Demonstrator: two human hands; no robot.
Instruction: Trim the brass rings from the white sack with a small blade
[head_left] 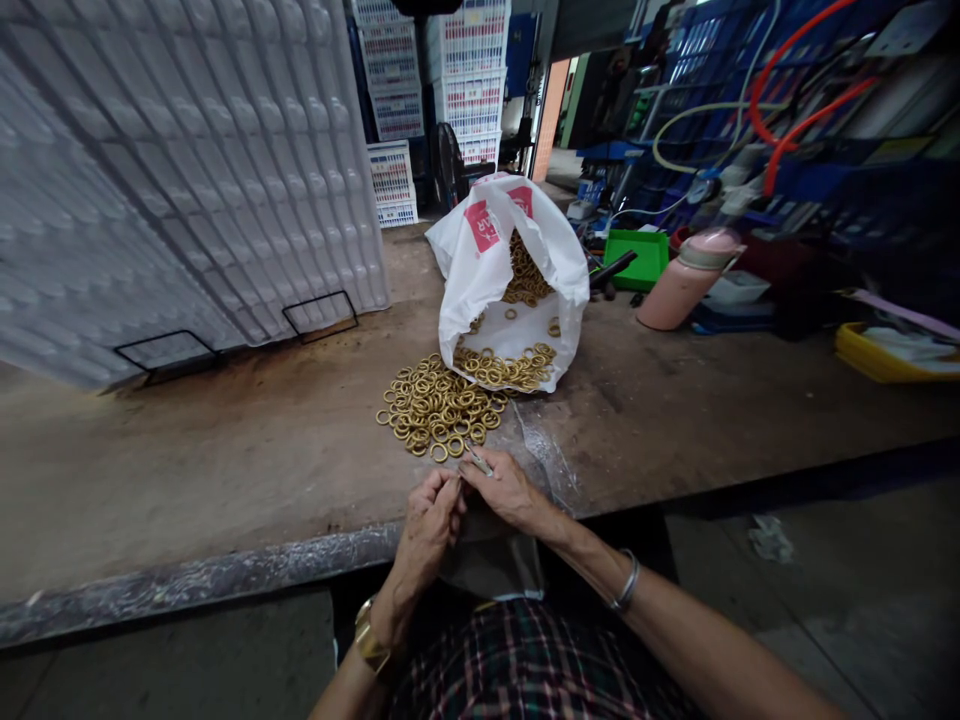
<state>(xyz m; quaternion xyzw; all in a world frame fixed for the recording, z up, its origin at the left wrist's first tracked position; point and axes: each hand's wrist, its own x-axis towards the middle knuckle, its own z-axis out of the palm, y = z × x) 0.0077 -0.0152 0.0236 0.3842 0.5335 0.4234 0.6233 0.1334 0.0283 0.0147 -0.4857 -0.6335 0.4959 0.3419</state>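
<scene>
At the table's front edge my left hand [433, 518] is closed, its fingertips pinched together; what lies between them is hidden. Close against it, my right hand [508, 490] grips a slim, silvery pointed tool [478, 461] whose exact kind I cannot make out. Just beyond both hands lies a loose pile of brass-coloured rings [439, 405]. Behind the pile a white plastic bag [469, 280] with red print rests on its side, mouth toward me. More rings [517, 368] lie inside its opening and deeper within.
Stacked clear plastic trays [225, 150] stand at left, near black wire brackets [322, 315] on the wooden table [225, 470]. To the right are a pink bottle [686, 285], a green bin [636, 258] and a yellow tray [885, 360]. White crates [471, 80] rise behind.
</scene>
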